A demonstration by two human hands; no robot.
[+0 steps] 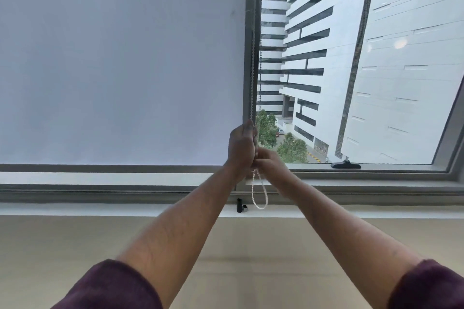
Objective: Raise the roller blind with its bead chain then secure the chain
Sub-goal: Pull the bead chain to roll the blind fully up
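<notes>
A pale grey roller blind point(120, 57) covers the left window pane, its bottom bar point(100, 167) just above the sill. The white bead chain point(252, 78) runs down along the window's middle post. My left hand point(241, 147) is closed around the chain at about the height of the blind's bottom. My right hand point(270, 162) grips the chain right beside and slightly below the left. Below both hands the chain's loop point(258, 195) hangs free down to the sill.
A small black chain holder point(239, 206) sits on the white sill point(125, 208) just left of the loop. A black window handle point(345, 164) lies on the right pane's frame. The right pane is uncovered and shows white buildings and trees.
</notes>
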